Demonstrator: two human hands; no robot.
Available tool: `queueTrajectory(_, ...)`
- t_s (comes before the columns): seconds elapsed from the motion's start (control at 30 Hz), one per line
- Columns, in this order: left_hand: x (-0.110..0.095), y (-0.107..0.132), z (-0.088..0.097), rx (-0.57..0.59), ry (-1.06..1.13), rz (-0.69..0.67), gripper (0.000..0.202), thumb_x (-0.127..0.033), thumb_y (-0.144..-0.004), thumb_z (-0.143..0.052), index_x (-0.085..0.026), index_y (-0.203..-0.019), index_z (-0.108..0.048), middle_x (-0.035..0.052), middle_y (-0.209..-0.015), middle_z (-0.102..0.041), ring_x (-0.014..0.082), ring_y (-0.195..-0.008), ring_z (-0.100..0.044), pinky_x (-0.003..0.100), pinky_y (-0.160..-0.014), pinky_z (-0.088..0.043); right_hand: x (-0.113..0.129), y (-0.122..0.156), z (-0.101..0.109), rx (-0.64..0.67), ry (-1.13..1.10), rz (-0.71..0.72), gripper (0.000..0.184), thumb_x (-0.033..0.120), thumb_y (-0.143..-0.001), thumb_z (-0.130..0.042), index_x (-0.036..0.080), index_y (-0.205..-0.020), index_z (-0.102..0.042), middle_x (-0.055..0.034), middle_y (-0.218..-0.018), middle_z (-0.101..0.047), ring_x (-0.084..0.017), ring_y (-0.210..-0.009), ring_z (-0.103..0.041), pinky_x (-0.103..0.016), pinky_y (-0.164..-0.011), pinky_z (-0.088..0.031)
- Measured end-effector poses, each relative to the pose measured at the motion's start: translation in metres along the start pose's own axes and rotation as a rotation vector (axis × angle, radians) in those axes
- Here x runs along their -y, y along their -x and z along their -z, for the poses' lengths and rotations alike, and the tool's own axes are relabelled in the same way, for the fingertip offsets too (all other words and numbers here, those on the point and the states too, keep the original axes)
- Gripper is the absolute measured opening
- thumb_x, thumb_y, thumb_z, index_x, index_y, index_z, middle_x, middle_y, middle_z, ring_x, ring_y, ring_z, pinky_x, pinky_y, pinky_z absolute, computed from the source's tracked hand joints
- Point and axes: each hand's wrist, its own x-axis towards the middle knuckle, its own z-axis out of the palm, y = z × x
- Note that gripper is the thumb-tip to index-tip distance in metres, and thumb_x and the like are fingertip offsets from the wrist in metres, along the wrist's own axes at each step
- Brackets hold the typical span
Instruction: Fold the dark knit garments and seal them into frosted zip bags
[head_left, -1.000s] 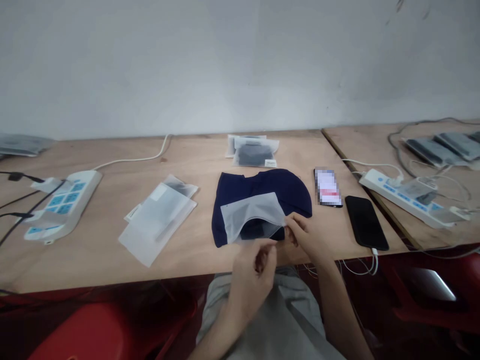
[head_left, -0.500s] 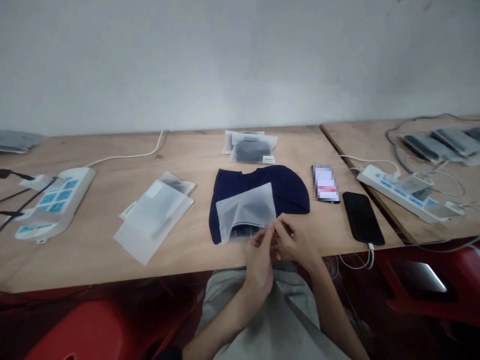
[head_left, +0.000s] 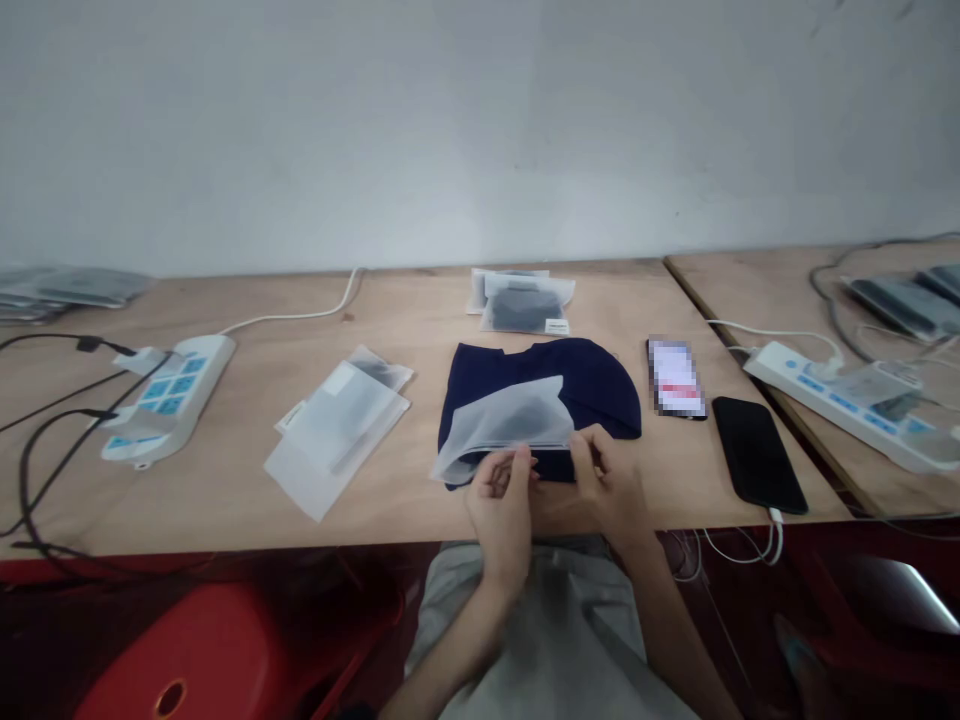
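Observation:
A frosted zip bag [head_left: 517, 415] lies on a dark navy cloth piece [head_left: 600, 385] in front of me, its zip edge turned toward me. My left hand [head_left: 501, 500] pinches that edge near its middle, thumb on top. My right hand [head_left: 609, 485] has its fingers closed on the edge's right end. Left of the pinch the edge gapes slightly, and something dark shows through the bag. Beyond the cloth lie filled frosted bags [head_left: 525, 305], one with a white label. To the left rests a small pile of frosted bags [head_left: 345, 425].
Two phones, one lit [head_left: 675, 378] and one black [head_left: 759, 455] on a cable, lie at the right. White power strips [head_left: 176, 390] with cords sit on both sides. More packed bags [head_left: 896, 305] are at the far right. A red stool [head_left: 187, 650] stands below the table's front edge.
My hands were together at the bag's right corner; now the left has slid left along the zip edge, apart from the right. The view has shifted slightly left.

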Motion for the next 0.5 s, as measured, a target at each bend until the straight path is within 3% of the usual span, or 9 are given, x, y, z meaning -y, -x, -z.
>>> queueTrajectory(0.17, -0.009, -0.023, 0.024, -0.143, 0.009, -0.184, 0.032, -0.042, -0.072, -0.079, -0.014, -0.085, -0.069, 0.0037, -0.073, -0.073, 0.0157, -0.070, -0.071, 0.028, -0.075, -0.058, -0.015, -0.010, 0.011, -0.005, -0.077, -0.032, 0.029, 0.039, -0.096, -0.046, 0.024, -0.071, -0.045, 0.0039, -0.057, -0.045, -0.014, -0.054, -0.047, -0.026, -0.053, -0.037)
queueTrajectory(0.33, -0.015, -0.035, 0.044, -0.235, -0.001, -0.257, 0.033, -0.042, -0.074, -0.077, -0.014, -0.087, -0.068, 0.0050, -0.082, -0.075, 0.0183, -0.080, -0.073, 0.033, -0.085, -0.059, -0.022, -0.010, 0.020, -0.001, -0.109, -0.036, 0.033, 0.042, -0.097, -0.045, 0.024, -0.070, -0.046, 0.0008, -0.063, -0.055, -0.016, -0.063, -0.057, -0.027, -0.060, -0.044)
queueTrajectory(0.43, -0.020, -0.038, 0.051, -0.223, -0.032, -0.274, 0.035, -0.043, -0.074, -0.077, -0.014, -0.091, -0.068, 0.0046, -0.083, -0.075, 0.0180, -0.080, -0.073, 0.033, -0.084, -0.059, -0.028, -0.009, 0.019, 0.017, -0.163, -0.067, 0.035, 0.049, -0.096, -0.045, 0.025, -0.070, -0.048, -0.0007, -0.063, -0.059, -0.018, -0.065, -0.061, -0.029, -0.063, -0.049)
queueTrajectory(0.5, -0.024, -0.040, 0.055, -0.155, -0.076, -0.250, 0.036, -0.044, -0.073, -0.077, -0.014, -0.090, -0.066, 0.0037, -0.077, -0.073, 0.0171, -0.073, -0.072, 0.031, -0.076, -0.060, -0.035, -0.013, 0.016, 0.074, -0.236, -0.130, 0.040, 0.057, -0.095, -0.042, 0.025, -0.072, -0.050, -0.0030, -0.067, -0.065, -0.020, -0.065, -0.065, -0.031, -0.063, -0.053)
